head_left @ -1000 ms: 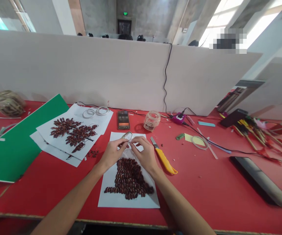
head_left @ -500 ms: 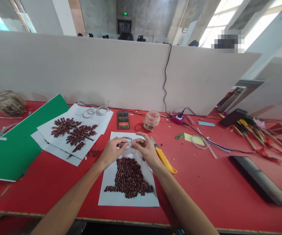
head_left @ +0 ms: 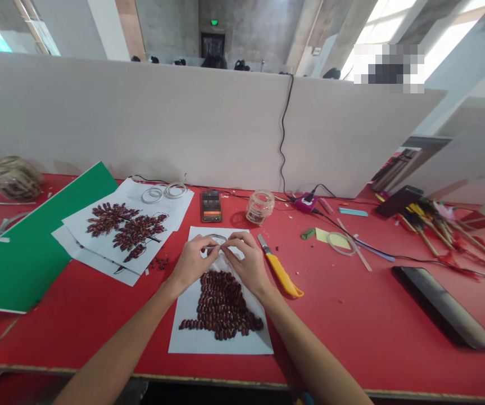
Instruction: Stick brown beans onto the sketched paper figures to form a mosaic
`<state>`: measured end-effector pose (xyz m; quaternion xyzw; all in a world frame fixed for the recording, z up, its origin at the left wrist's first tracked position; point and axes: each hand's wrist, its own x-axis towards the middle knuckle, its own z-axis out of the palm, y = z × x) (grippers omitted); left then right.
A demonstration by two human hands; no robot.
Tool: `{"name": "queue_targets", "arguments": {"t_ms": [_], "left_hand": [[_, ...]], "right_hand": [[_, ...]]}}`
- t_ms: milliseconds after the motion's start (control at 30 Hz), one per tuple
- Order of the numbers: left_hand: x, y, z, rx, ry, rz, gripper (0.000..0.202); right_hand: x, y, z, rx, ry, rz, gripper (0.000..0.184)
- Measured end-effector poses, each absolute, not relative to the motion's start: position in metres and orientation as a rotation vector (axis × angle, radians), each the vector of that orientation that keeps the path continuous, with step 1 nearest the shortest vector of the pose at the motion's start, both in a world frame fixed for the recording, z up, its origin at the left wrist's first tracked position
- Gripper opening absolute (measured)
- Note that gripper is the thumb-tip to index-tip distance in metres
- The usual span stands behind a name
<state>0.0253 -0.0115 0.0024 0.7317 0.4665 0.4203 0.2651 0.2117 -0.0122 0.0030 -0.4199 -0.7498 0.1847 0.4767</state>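
Over the top of a white sheet [head_left: 178,340], my left hand [head_left: 195,260] pinches a thin, pale ring that looks like a narrow tape roll [head_left: 216,236]. My right hand [head_left: 245,260] is closed too, its fingertips meeting the left ones beside the roll. Whatever is between the right fingers is too small to make out. Below both hands, rows of dark reddish-brown beans or seeds [head_left: 222,304] cover a drawn shape on the sheet. A yellow utility knife [head_left: 282,273] lies right of my right hand, blade out.
Left are sheets with a seed-covered drawing [head_left: 124,228], loose seeds [head_left: 160,262] and a green board [head_left: 27,259]. A phone [head_left: 211,206], glass jar [head_left: 260,207] and purple adapter [head_left: 306,203] stand behind. A tape ring [head_left: 341,243] and black case [head_left: 447,306] lie right.
My right hand has moved slightly left and its fingers have curled in, bringing its fingertips against the left ones. More of the knife shows. The left hand has hardly moved.
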Motion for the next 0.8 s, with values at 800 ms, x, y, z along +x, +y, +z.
{"name": "queue_targets", "arguments": {"t_ms": [800], "left_hand": [[0.01, -0.002, 0.047, 1.926, 1.365, 1.137, 0.022]], "right_hand": [[0.211, -0.015, 0.012, -0.792, -0.985, 1.738, 0.042]]}}
